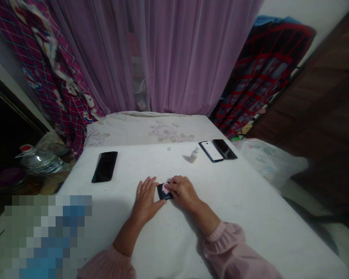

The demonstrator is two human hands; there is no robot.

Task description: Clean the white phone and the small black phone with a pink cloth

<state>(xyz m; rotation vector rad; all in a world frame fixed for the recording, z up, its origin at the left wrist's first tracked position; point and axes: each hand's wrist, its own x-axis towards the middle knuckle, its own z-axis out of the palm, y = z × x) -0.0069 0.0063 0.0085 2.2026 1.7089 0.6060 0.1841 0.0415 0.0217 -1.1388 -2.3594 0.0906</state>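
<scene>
Near the middle of the white-covered table lies a small dark phone-like device (pixel 160 193). My left hand (pixel 145 199) steadies it from the left, thumb at its near edge and index finger at its far edge, with the other fingers stretched out on the cloth. With pinched fingers, my right hand (pixel 184 192) presses a small pink cloth (pixel 165 188) onto the device's upper face. The device's right end is hidden under that hand. Beyond my right hand stands a small white spray bottle (pixel 193 155).
A larger black phone (pixel 104 166) lies at the left. At the back right, a white-faced phone (pixel 211 151) lies beside a dark phone (pixel 225 149). A small pale square (pixel 169 148) is near the back. Beside the table are a water jug (pixel 43 161) and a plastic bag (pixel 267 159).
</scene>
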